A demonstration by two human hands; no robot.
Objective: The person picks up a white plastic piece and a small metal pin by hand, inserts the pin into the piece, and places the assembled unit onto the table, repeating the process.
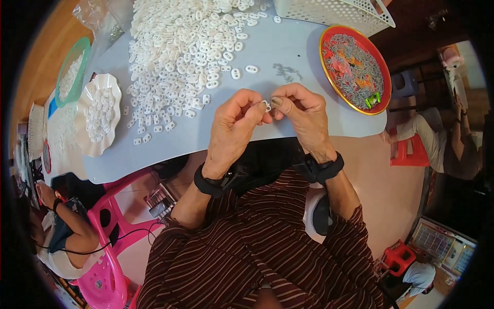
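Observation:
My left hand (234, 126) and my right hand (306, 121) meet over the near edge of the table. Between the left thumb and fingers is a small white two-hole plastic piece (267, 106). The right thumb and forefinger are pinched close against it; whatever they hold is hidden. Beyond my hands lies a large heap of the same white pieces (175, 51), thinning into single ones nearby. A few thin grey screw-like pieces (286, 72) lie loose just past the right hand. More of them fill a red, gold-rimmed bowl (387, 77) to the right, along with colourful wrappers.
A fluted white dish (85, 138) of white pieces stands left, beside a green basket (82, 54). A perforated white basket (334, 13) is at the far right, a plastic bag (100, 23) at the far left. Other people sit at both sides; a pink chair (116, 273) stands lower left.

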